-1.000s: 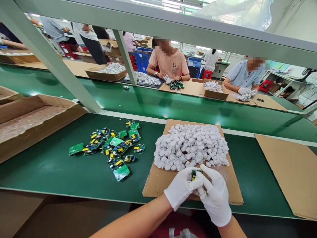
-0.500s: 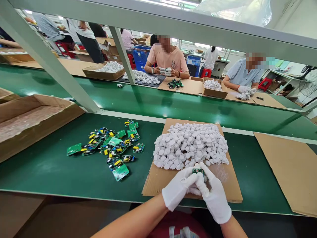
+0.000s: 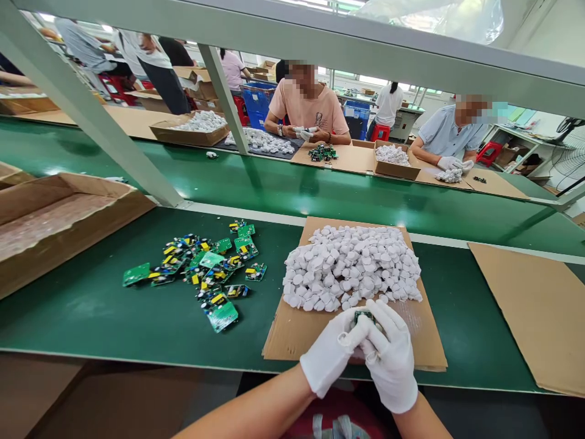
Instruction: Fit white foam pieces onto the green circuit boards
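Observation:
Both my hands wear white gloves and meet over the front of a cardboard sheet. A small green circuit board shows between my left hand and my right hand; fingers of both are closed round it and hide most of it. Just beyond them a heap of white round pieces covers the sheet. To the left, a loose pile of green circuit boards with yellow and blue parts lies on the green table.
An open cardboard box stands at the left, and another cardboard sheet lies at the right. A slanted metal post rises at the left. Across the green belt, two people in gloves handle pieces.
My right hand has turned and its fingers now lie closer together over the board, which shows less. On the belt, a small white piece has shifted left.

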Demonstrator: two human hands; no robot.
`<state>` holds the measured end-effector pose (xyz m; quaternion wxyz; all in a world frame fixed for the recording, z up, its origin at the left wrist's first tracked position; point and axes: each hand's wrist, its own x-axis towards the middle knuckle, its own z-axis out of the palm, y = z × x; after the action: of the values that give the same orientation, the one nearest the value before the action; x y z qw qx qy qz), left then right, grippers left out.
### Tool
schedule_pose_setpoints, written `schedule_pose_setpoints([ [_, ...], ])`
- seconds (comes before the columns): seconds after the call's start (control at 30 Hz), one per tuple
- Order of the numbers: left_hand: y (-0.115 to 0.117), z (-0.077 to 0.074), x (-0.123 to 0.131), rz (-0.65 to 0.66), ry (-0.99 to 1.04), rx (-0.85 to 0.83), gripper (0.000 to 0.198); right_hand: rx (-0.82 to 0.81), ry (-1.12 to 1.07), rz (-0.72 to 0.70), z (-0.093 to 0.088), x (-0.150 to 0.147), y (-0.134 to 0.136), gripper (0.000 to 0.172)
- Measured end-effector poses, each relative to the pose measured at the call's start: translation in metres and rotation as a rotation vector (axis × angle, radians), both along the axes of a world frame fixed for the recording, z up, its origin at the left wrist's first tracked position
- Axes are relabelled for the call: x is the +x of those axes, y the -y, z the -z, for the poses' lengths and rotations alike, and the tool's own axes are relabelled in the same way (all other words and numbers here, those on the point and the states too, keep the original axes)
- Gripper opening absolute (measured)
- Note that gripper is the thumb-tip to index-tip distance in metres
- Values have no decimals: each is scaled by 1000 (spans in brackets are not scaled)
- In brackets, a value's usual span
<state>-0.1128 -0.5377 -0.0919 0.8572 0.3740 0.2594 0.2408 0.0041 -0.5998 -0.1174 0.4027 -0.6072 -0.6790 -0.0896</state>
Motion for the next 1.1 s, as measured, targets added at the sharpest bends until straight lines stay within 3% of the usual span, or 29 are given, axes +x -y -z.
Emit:
schedule_pose_setpoints([
  [0.17,-5,2,-2,-11,-40,7,39,-336,-425,-215,-2,-3,5,45],
  [0.27,-7,1,-4,6,-122,46,39,-327,-659,-188,-1,-4,5,53],
  [0.43,-5,7,-5,76,-3,17,41,-432,-697,-99,1,-5,2,49],
  [0.6,-5,12,-8,48,-50,84,37,-440,-820,-193,-1,-4,1,48],
  [0.77,-4,12,-8,52,-142,113,34,-500,-789,-158,-1,-4,-3,32],
  [0.9,-5,10,-9,67,-38,26,44,-506,-830,-270,-5,1,-4,40],
  [1.1,-6,3,-8,171,5,33,42,-561,-753,-195,-14,4,-4,34],
])
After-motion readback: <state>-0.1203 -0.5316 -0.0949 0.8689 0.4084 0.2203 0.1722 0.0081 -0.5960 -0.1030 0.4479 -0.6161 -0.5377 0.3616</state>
